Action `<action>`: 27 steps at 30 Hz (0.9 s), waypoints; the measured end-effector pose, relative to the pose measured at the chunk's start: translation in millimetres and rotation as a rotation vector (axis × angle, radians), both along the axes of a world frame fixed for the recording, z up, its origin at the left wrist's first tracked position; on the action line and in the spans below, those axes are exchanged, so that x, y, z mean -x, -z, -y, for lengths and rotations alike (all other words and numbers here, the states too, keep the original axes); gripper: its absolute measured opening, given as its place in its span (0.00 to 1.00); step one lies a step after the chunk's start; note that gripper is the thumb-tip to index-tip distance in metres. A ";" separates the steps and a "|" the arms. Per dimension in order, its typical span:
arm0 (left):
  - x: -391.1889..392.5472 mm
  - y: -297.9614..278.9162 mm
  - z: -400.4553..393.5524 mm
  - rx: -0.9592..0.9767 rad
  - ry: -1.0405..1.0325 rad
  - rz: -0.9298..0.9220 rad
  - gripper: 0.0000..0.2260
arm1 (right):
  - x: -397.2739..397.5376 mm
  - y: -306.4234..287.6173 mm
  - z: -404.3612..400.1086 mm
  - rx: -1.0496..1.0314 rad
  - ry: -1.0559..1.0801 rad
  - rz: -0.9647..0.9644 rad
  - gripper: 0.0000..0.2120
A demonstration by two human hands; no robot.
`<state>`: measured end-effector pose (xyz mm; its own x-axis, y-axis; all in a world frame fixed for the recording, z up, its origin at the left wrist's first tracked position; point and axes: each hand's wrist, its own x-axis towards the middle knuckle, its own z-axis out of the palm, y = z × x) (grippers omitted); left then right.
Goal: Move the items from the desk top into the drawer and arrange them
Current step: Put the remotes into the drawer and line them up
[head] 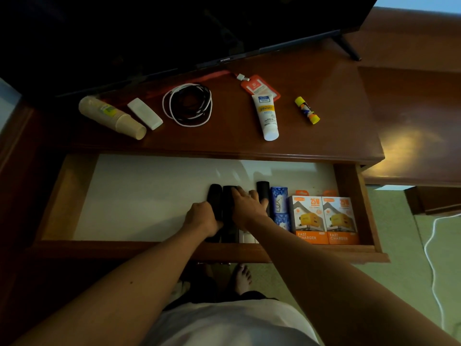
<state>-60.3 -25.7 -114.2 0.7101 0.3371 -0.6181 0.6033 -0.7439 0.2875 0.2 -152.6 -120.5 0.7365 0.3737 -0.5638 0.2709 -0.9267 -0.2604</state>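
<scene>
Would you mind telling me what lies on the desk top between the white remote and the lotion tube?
In the head view, a coiled bundle of black and white cables lies between the white remote and the lotion tube.

Dim room; green carpet [389,283], dark television [149,33] on reddish wooden desk [336,116].

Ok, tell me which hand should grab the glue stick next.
Right. The glue stick lies at the desk's right end, on the right hand's side; the left hand grips a black remote.
</scene>
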 end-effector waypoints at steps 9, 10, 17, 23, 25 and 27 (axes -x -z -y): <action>-2.2 -5.7 -1.0 0.041 0.018 -0.058 0.20 | -0.2 -10.2 -2.0 -0.006 0.001 0.009 0.32; -5.9 -11.2 -2.3 0.043 0.015 -0.062 0.18 | -0.7 -13.9 -3.6 -0.019 0.014 0.041 0.28; -55.0 -74.0 -30.4 -0.080 -0.044 0.267 0.10 | -27.6 -54.8 -19.1 -0.382 0.130 0.389 0.14; -91.6 -103.1 -73.0 -0.084 -0.154 0.519 0.06 | -61.3 -100.5 -44.2 -0.541 0.200 0.622 0.04; -103.7 -108.8 -86.1 -0.138 -0.166 0.533 0.09 | -74.2 -109.7 -48.0 -0.485 0.230 0.655 0.07; -114.8 -114.1 -98.4 -0.237 -0.148 0.545 0.11 | -87.1 -118.1 -50.0 -0.378 0.273 0.648 0.12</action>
